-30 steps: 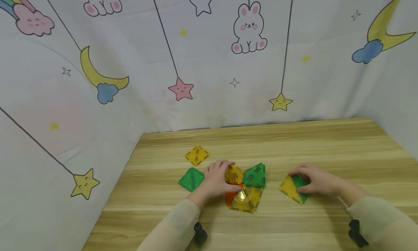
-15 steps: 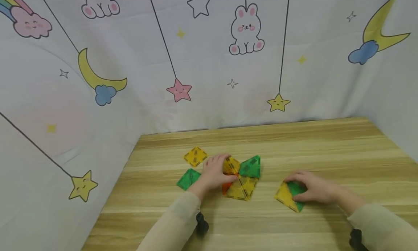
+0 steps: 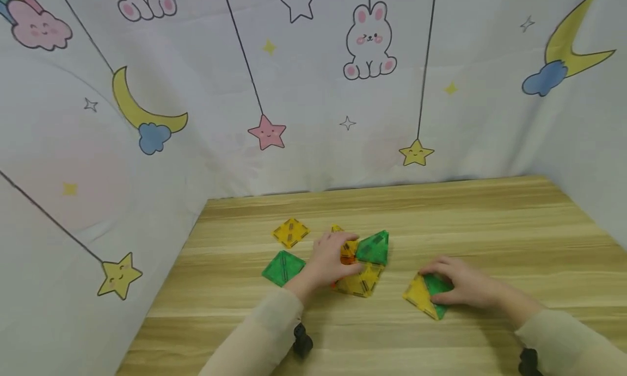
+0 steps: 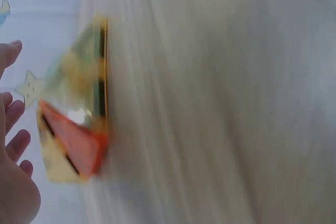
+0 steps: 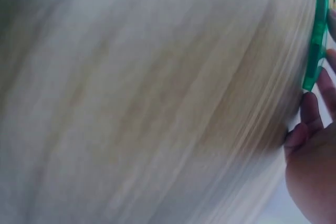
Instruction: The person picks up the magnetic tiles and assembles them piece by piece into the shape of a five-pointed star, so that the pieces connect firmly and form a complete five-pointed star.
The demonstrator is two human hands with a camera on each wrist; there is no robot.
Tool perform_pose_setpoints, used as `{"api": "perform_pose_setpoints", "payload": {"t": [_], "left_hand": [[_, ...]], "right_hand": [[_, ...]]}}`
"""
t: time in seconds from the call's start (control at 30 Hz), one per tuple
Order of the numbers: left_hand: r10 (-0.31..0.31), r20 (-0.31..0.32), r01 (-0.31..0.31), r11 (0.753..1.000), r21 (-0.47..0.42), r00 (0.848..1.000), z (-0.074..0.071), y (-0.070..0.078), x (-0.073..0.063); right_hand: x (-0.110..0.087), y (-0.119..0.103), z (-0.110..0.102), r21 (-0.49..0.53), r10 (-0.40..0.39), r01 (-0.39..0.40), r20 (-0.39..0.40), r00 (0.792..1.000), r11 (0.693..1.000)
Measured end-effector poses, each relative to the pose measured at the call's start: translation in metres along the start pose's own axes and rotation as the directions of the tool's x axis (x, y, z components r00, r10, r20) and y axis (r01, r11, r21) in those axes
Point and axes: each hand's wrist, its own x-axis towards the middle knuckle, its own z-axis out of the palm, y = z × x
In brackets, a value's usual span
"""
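Translucent magnetic tiles in yellow, orange and green form a raised cluster (image 3: 360,286) at the table's middle. A green tile (image 3: 374,248) makes its right side. My left hand (image 3: 328,259) is over the cluster's left part and hides some of it. In the left wrist view its loosely bent fingers (image 4: 16,114) show beside the orange tile (image 4: 79,142), with a gap between. My right hand (image 3: 465,282) holds a joined pair by its green triangle tile (image 3: 441,283), thumb and fingers at its edges. The pair's yellow triangle tile (image 3: 420,295) points left.
Left of the cluster lies a green diamond of two triangle tiles (image 3: 283,267). Behind it is a smaller yellow diamond (image 3: 291,233). A printed cloth (image 3: 313,164) hangs along the back and sides of the wooden table (image 3: 490,218).
The cluster has shifted slightly away from me. My left hand has moved right, farther over it. My right hand has brought the yellow-green pair a little left and nearer me.
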Motion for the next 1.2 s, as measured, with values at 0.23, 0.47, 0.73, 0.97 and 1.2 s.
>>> {"api": "perform_pose_setpoints", "payload": {"t": [0.23,0.47,0.73,0.97,1.2], "left_hand": [[0.125,0.209,-0.068,0.963,-0.260,0.970,0.018,0.034,-0.005],[0.101,0.313,0.015,0.938,-0.347,0.944,0.042,0.056,-0.008],[0.025,0.295,0.004,0.995,-0.100,0.955,0.066,0.072,-0.013],[-0.049,0.277,0.060,0.998,-0.029,0.960,0.072,0.081,-0.013],[-0.096,0.237,0.099,0.995,0.000,0.967,0.076,0.086,-0.015]], "right_hand": [[0.001,-0.004,0.005,0.002,-0.028,0.028,-0.017,0.999,1.000],[-0.004,-0.006,0.007,0.019,-0.037,0.037,-0.017,0.999,0.999],[-0.022,-0.002,0.006,-0.047,-0.009,0.007,-0.026,1.000,0.999],[-0.024,-0.002,0.011,-0.064,-0.045,0.040,-0.088,0.995,0.997],[-0.023,-0.003,0.015,-0.095,-0.088,0.076,-0.128,0.988,0.993]]}}
